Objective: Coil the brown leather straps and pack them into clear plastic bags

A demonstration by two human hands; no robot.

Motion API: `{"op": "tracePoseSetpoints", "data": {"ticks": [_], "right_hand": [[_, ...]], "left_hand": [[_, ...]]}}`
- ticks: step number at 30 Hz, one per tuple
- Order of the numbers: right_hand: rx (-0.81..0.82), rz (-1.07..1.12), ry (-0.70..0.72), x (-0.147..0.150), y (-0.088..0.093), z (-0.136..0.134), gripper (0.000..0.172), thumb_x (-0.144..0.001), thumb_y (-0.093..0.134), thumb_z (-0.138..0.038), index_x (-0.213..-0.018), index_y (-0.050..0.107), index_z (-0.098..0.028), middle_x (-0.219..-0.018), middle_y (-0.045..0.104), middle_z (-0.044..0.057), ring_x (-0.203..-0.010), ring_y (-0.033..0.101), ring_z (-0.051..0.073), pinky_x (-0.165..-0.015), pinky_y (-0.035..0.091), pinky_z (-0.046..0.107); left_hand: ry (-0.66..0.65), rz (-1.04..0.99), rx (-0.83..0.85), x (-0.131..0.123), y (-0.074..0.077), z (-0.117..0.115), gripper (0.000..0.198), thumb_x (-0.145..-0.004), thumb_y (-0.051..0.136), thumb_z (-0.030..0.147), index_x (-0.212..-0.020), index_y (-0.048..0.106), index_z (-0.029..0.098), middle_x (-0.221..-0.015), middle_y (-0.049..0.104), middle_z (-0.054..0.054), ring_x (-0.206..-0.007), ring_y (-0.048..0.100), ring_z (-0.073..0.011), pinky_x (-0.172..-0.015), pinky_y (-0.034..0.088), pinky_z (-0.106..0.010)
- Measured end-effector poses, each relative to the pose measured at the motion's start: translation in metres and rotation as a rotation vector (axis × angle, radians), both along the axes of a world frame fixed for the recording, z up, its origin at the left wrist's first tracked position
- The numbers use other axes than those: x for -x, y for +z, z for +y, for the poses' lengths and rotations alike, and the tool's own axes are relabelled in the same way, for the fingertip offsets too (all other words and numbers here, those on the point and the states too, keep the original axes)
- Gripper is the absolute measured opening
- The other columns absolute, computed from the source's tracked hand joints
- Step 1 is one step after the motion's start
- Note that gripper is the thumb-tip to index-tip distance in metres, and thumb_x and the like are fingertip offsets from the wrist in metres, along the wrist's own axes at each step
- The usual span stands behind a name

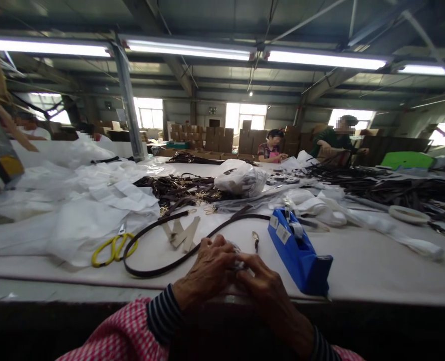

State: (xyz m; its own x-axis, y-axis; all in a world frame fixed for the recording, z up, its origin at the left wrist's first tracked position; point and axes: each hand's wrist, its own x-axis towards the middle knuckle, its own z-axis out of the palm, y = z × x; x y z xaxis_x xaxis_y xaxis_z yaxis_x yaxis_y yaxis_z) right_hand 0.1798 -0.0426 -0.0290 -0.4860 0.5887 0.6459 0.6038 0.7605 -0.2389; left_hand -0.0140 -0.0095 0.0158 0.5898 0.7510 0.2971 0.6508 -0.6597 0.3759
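Observation:
Close to the table's front edge, my left hand (211,265) and my right hand (263,281) meet with fingers closed around a small, pale, shiny thing (238,264). My fingers cover most of it, so its kind is hidden. A dark strap (147,274) curves in a loop left of my hands and passes behind my left hand. Just beyond my right hand lies a gold clasp (255,239) on a short dark piece. On the right stands a blue tape dispenser (301,258). Yellow-handled scissors (114,249) and several pale flat strips (181,234) lie to the left.
White sheets and bags (83,215) cover the table's left side. Dark straps with gold clasps (177,188) lie piled behind a plastic bag (241,179). More dark straps (395,188) and a tape roll (409,214) are at right. Other people (270,148) work across the table.

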Motion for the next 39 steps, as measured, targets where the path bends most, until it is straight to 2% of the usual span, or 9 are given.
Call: {"op": "tracePoseSetpoints", "data": {"ticks": [2,10,16,20,26,33,34,37,39], "right_hand": [[0.029,-0.037,0.013,-0.001,0.003,0.003,0.02,-0.092,0.068,-0.001,-0.1,0.068,-0.02,-0.133,0.066,0.011,-0.116,0.065,0.025,-0.09,0.059,0.034],[0.206,-0.191,-0.007,-0.002,0.037,0.007,0.021,-0.093,0.062,0.001,-0.088,0.072,-0.016,-0.093,0.071,0.006,-0.088,0.066,0.019,-0.074,0.048,0.027],[0.519,0.06,0.043,-0.003,0.041,0.025,0.021,-0.083,0.069,-0.001,-0.079,0.079,-0.019,-0.083,0.073,0.002,-0.079,0.066,0.017,-0.075,0.042,0.028],[0.628,0.165,0.022,-0.003,0.039,0.037,0.008,-0.08,0.077,-0.016,-0.072,0.077,-0.019,-0.072,0.074,-0.001,-0.073,0.067,0.018,-0.069,0.045,0.026],[0.724,0.276,-0.043,0.001,0.045,0.041,0.022,-0.066,0.084,-0.02,-0.081,0.068,-0.018,-0.068,0.065,-0.005,-0.064,0.059,0.015,-0.056,0.04,0.023],[0.713,0.227,0.08,0.006,0.051,0.037,0.01,-0.073,0.074,-0.01,-0.069,0.076,-0.019,-0.075,0.061,-0.002,-0.077,0.059,0.016,-0.069,0.044,0.025],[0.7,0.225,0.079,0.006,0.051,0.036,0.012,-0.074,0.073,-0.009,-0.07,0.077,-0.019,-0.076,0.06,-0.002,-0.077,0.059,0.016,-0.069,0.044,0.025],[0.665,0.216,0.068,0.008,0.049,0.036,0.017,-0.074,0.072,-0.006,-0.069,0.079,-0.021,-0.08,0.059,-0.001,-0.079,0.06,0.016,-0.072,0.045,0.026],[0.648,0.194,0.074,0.009,0.048,0.037,0.019,-0.074,0.072,-0.005,-0.067,0.079,-0.021,-0.08,0.06,-0.001,-0.081,0.062,0.016,-0.074,0.047,0.025]], "left_hand": [[-0.019,0.011,-0.006,0.0,-0.001,-0.001,0.015,-0.084,0.067,0.011,-0.091,0.072,0.023,-0.097,0.069,-0.004,-0.103,0.054,-0.0275,-0.091,0.037,-0.043],[0.004,-0.147,0.088,0.008,-0.005,0.005,0.02,-0.077,0.066,0.01,-0.093,0.065,0.021,-0.092,0.068,-0.003,-0.094,0.061,-0.0246,-0.086,0.045,-0.035],[0.121,-0.388,0.13,0.006,-0.005,0.01,0.026,-0.09,0.054,0.016,-0.113,0.064,0.023,-0.083,0.074,0.002,-0.075,0.068,-0.0179,-0.075,0.048,-0.028],[0.124,-0.517,0.098,-0.003,-0.013,0.006,0.016,-0.089,0.059,0.017,-0.09,0.073,0.023,-0.082,0.077,0.001,-0.078,0.071,-0.0178,-0.075,0.049,-0.026],[0.049,-0.593,0.017,-0.013,-0.018,-0.003,0.019,-0.087,0.06,0.016,-0.07,0.066,0.02,-0.072,0.069,0.0,-0.07,0.065,-0.0157,-0.067,0.045,-0.024],[0.021,-0.52,-0.021,-0.001,-0.021,-0.005,0.009,-0.09,0.064,0.015,-0.082,0.063,0.02,-0.08,0.065,0.0,-0.076,0.06,-0.0169,-0.072,0.045,-0.027],[0.026,-0.463,-0.031,0.004,-0.019,-0.005,0.005,-0.09,0.069,0.019,-0.09,0.065,0.021,-0.088,0.066,-0.001,-0.084,0.061,-0.0192,-0.077,0.046,-0.03],[0.004,-0.181,-0.051,0.019,-0.013,-0.002,0.029,-0.084,0.083,0.03,-0.107,0.066,0.023,-0.11,0.068,-0.004,-0.111,0.056,-0.0278,-0.095,0.044,-0.039],[-0.013,-0.032,-0.027,0.026,-0.01,0.001,0.026,-0.086,0.081,0.029,-0.108,0.068,0.025,-0.115,0.069,-0.004,-0.12,0.051,-0.0298,-0.099,0.041,-0.042]]}}
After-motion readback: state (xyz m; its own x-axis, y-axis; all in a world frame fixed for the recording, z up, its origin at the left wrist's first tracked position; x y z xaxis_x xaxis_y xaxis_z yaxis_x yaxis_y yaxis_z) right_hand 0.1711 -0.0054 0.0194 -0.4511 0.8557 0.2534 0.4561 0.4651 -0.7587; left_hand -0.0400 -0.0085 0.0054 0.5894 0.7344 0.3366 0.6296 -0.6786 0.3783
